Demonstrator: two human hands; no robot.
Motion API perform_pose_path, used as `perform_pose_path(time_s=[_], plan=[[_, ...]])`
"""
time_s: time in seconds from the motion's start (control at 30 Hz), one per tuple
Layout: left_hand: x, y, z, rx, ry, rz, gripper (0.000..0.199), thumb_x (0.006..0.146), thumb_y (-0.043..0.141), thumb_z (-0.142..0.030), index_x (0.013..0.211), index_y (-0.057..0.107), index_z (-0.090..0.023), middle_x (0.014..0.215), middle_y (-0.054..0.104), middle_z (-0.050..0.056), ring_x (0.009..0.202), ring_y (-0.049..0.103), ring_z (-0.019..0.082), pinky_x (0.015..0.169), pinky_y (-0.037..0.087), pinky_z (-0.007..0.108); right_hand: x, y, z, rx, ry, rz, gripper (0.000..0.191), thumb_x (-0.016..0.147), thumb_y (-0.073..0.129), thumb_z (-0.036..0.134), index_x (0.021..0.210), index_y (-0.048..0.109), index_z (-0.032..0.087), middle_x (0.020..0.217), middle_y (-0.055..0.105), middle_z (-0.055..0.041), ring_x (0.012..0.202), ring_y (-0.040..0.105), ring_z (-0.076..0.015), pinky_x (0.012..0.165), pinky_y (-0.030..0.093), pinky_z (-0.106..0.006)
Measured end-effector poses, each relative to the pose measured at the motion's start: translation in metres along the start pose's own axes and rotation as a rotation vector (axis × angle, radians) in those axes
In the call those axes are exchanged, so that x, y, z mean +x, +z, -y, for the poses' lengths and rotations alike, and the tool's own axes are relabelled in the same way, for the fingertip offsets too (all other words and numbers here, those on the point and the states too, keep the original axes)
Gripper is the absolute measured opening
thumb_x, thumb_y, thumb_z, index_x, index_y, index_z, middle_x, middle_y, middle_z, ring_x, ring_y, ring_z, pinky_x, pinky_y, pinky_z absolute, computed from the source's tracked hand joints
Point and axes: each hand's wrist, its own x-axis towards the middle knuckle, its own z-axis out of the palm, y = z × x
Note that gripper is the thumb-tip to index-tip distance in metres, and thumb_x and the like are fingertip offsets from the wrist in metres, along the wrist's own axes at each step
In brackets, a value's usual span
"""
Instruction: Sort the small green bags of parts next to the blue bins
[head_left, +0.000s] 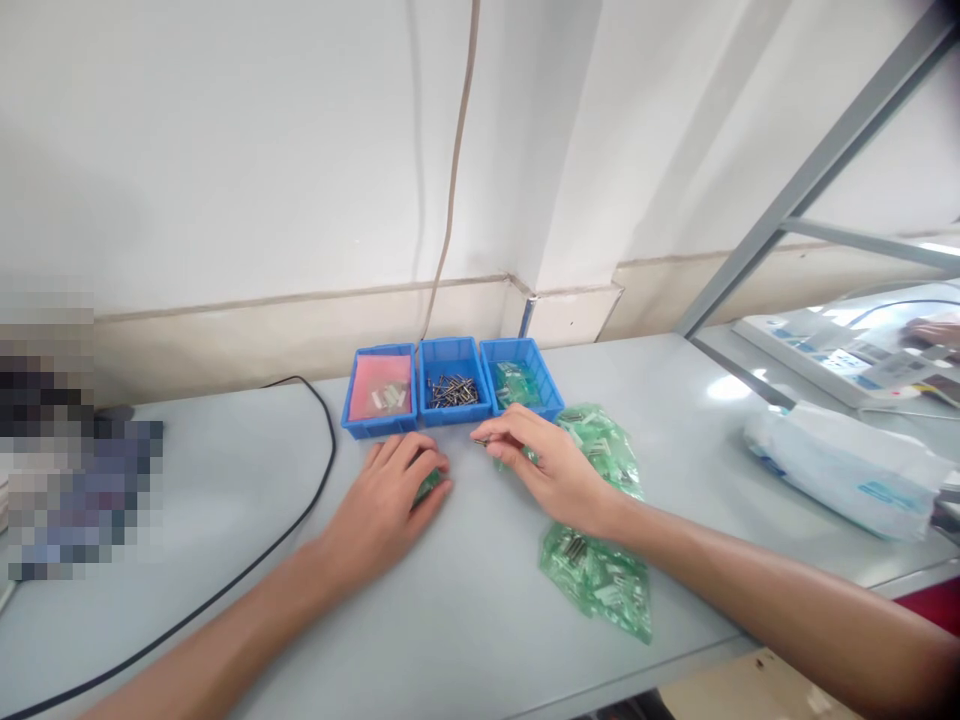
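Observation:
My left hand [401, 480] rests on the table with its fingers curled around a small green plastic bag [428, 486], mostly hidden by the hand. Between thumb and fingertips, my right hand [544, 460] pinches a small metal screw [481, 441] just in front of the bins. A bit of green plastic [531, 455] shows under that hand; whether the hand touches it I cannot tell. Loose metal screws [454, 391] lie in the middle blue bin [456, 415]. Filled green bags [600, 585] spread over the table beside and beneath my right forearm.
The left blue bin [381, 428] holds a pink sheet [362, 375] and white pieces. Green bags [516, 382] lie in the right blue bin [551, 385]. A black cable [328, 470] curves across the left side. At right are a white plastic package [847, 470] and a metal frame [780, 235].

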Motion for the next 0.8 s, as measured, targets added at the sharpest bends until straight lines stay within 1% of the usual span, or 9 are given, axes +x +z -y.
perform_pose_path(time_s=[0.13, 0.2, 0.27, 0.33, 0.43, 0.53, 0.7, 0.73, 0.8], plan=[[-0.0005, -0.0005, -0.0001, 0.014, -0.016, -0.009, 0.01, 0.108, 0.057, -0.028, 0.113, 0.063, -0.022, 0.12, 0.063, 0.008, 0.105, 0.06, 0.028, 0.092, 0.047, 0.044, 0.0008, -0.0006, 0.0026, 0.022, 0.061, -0.051, 0.015, 0.106, 0.064, 0.02, 0.118, 0.072, 0.026, 0.102, 0.07, -0.0036, 0.092, 0.065, -0.0195, 0.082, 0.053, -0.031], [-0.0006, -0.0007, 0.0, 0.018, -0.015, -0.012, 0.012, 0.107, 0.06, -0.032, 0.113, 0.063, -0.022, 0.12, 0.063, 0.009, 0.105, 0.059, 0.028, 0.092, 0.047, 0.045, 0.0008, -0.0006, 0.0034, 0.045, 0.082, -0.059, 0.012, 0.103, 0.068, 0.02, 0.113, 0.073, 0.026, 0.1, 0.07, -0.0027, 0.089, 0.065, -0.0185, 0.078, 0.053, -0.029], [-0.0006, -0.0007, 0.0, 0.025, -0.014, -0.019, 0.016, 0.106, 0.063, -0.036, 0.114, 0.063, -0.022, 0.121, 0.063, 0.009, 0.106, 0.059, 0.029, 0.092, 0.047, 0.045, 0.0007, -0.0006, 0.0036, 0.075, 0.109, -0.058, 0.007, 0.102, 0.07, 0.021, 0.107, 0.073, 0.025, 0.1, 0.07, -0.0023, 0.087, 0.065, -0.0177, 0.076, 0.053, -0.028], [-0.0006, -0.0006, -0.0001, 0.04, -0.02, -0.028, 0.022, 0.104, 0.068, -0.041, 0.114, 0.063, -0.022, 0.12, 0.063, 0.009, 0.106, 0.059, 0.03, 0.091, 0.047, 0.046, 0.0003, -0.0005, 0.0031, 0.123, 0.146, -0.043, 0.005, 0.103, 0.069, 0.025, 0.106, 0.073, 0.025, 0.101, 0.07, -0.0026, 0.087, 0.065, -0.0174, 0.076, 0.053, -0.028], [-0.0005, -0.0006, -0.0006, 0.071, -0.04, -0.047, 0.028, 0.101, 0.071, -0.047, 0.113, 0.064, -0.023, 0.118, 0.064, 0.009, 0.104, 0.059, 0.031, 0.088, 0.048, 0.045, -0.0007, -0.0001, 0.0014, 0.217, 0.198, 0.002, 0.015, 0.107, 0.063, 0.035, 0.108, 0.074, 0.024, 0.102, 0.069, -0.0035, 0.077, 0.064, -0.015, 0.071, 0.053, -0.028], [-0.0005, -0.0001, -0.001, 0.089, -0.056, -0.053, 0.029, 0.101, 0.071, -0.049, 0.113, 0.064, -0.023, 0.115, 0.065, 0.009, 0.102, 0.059, 0.031, 0.088, 0.048, 0.045, -0.0019, 0.0002, 0.0002, 0.302, 0.234, 0.047, 0.026, 0.11, 0.058, 0.042, 0.108, 0.075, 0.022, 0.097, 0.067, -0.0029, 0.065, 0.058, -0.0116, 0.065, 0.052, -0.027], [-0.0012, 0.001, 0.0001, 0.086, -0.063, -0.042, 0.027, 0.102, 0.071, -0.045, 0.113, 0.065, -0.022, 0.114, 0.064, 0.009, 0.102, 0.059, 0.031, 0.089, 0.048, 0.046, -0.002, 0.0009, -0.0004, 0.391, 0.292, 0.064, 0.032, 0.113, 0.053, 0.045, 0.111, 0.073, 0.021, 0.078, 0.059, 0.0017, 0.061, 0.052, -0.0112, 0.06, 0.046, -0.025], [-0.0013, 0.0009, 0.0004, 0.081, -0.06, -0.036, 0.026, 0.102, 0.071, -0.044, 0.114, 0.065, -0.022, 0.115, 0.064, 0.008, 0.103, 0.059, 0.03, 0.089, 0.048, 0.046, -0.0016, 0.001, -0.0006, 0.395, 0.294, 0.054, 0.031, 0.113, 0.052, 0.045, 0.112, 0.072, 0.021, 0.079, 0.059, 0.0017, 0.061, 0.052, -0.0112, 0.06, 0.045, -0.025], [-0.0016, 0.0006, 0.001, 0.069, -0.053, -0.021, 0.024, 0.103, 0.07, -0.042, 0.114, 0.065, -0.022, 0.116, 0.064, 0.008, 0.104, 0.059, 0.03, 0.09, 0.048, 0.046, -0.0006, 0.0012, -0.0009, 0.392, 0.283, 0.035, 0.029, 0.113, 0.052, 0.044, 0.116, 0.071, 0.022, 0.086, 0.062, 0.0003, 0.063, 0.053, -0.011, 0.063, 0.047, -0.025]])
